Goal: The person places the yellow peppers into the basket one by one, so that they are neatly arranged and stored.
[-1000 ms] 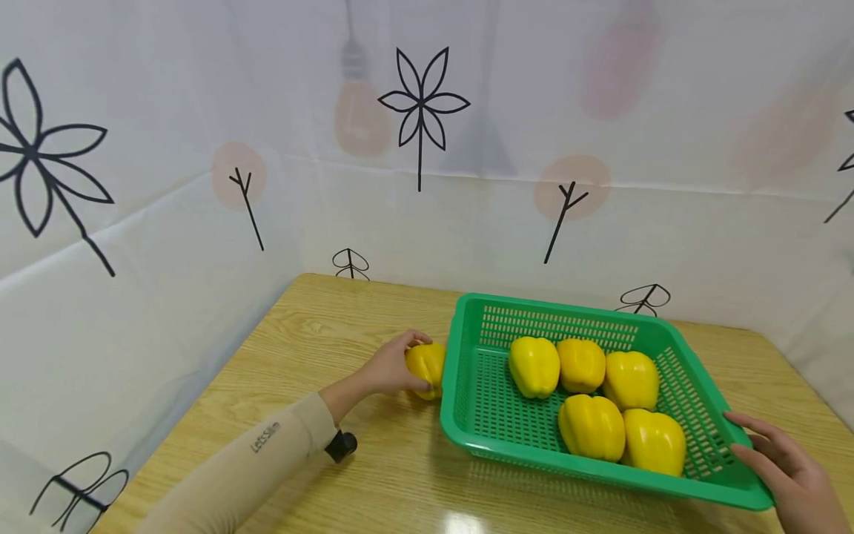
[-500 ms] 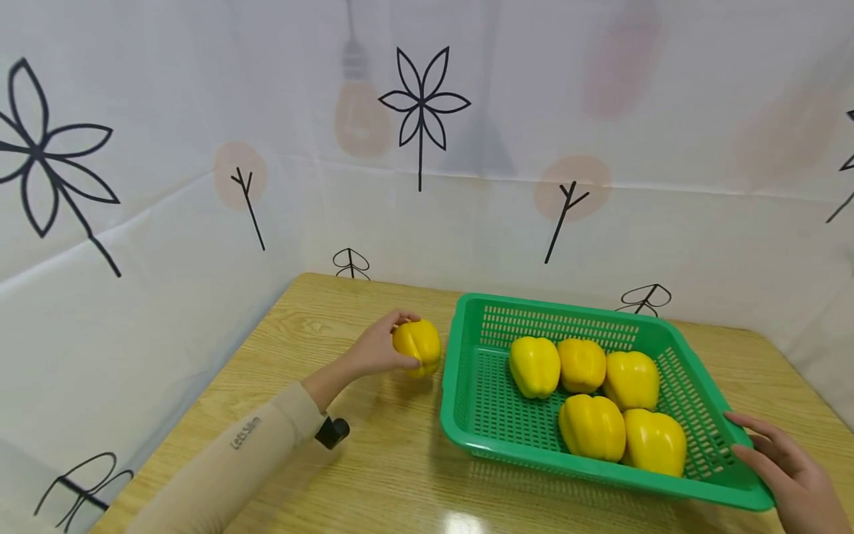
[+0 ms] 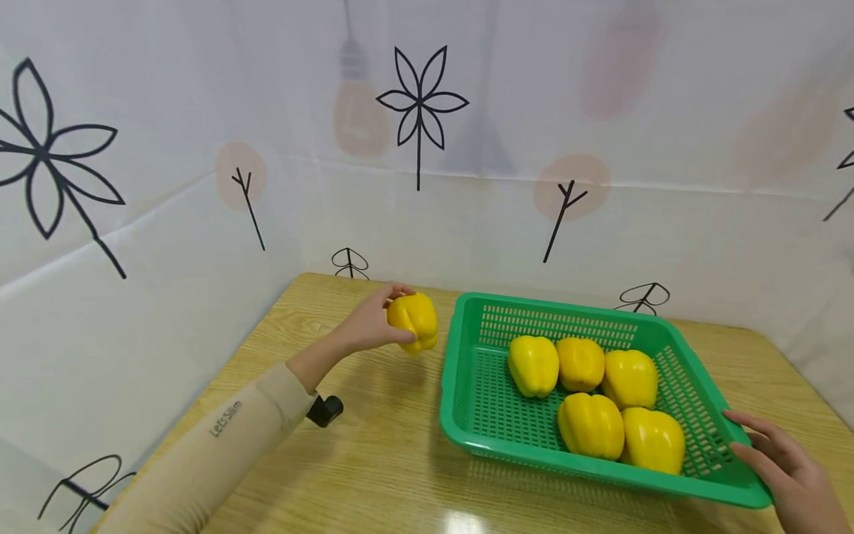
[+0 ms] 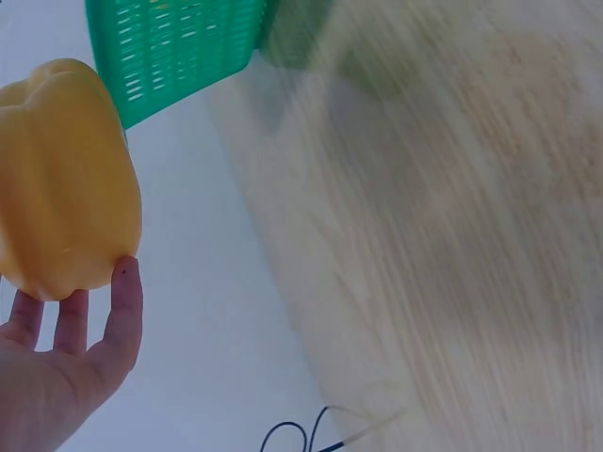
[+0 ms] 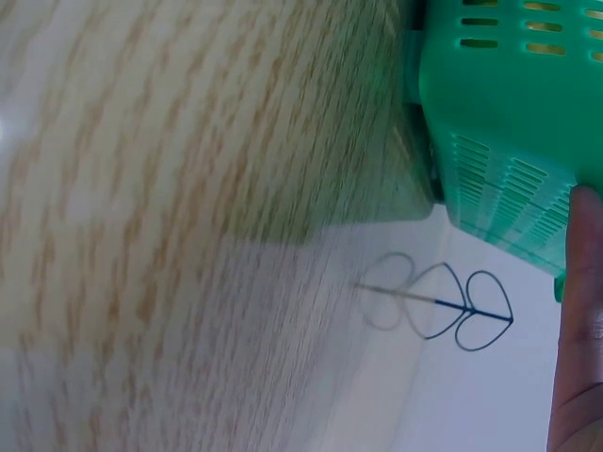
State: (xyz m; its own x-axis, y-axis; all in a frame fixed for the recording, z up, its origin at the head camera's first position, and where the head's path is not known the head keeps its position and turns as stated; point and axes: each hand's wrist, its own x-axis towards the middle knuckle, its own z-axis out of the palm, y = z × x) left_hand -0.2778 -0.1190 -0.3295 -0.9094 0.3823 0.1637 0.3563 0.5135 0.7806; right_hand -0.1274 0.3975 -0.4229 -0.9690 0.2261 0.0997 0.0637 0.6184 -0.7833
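My left hand holds a glossy yellow bell pepper, thumb on its near side and fingers at the far side. The pepper is raised over the wooden table, left of the green plastic basket. In the left wrist view the bell pepper sits on the fingertips. Several more yellow bell peppers lie in the basket, among them one at the front. At the basket's right end, my right hand grips the rim with thumb and fingers. A finger lies along the basket wall in the right wrist view.
The wood-grain table runs back to a pale patterned cloth hung behind and at the sides. The left part of the basket shows its bare perforated floor. A black wrist camera sticks out below the left sleeve.
My left hand has lifted the bell pepper from beside the basket, moving it up and slightly left in the head view. The right hand and the basket have stayed in place.
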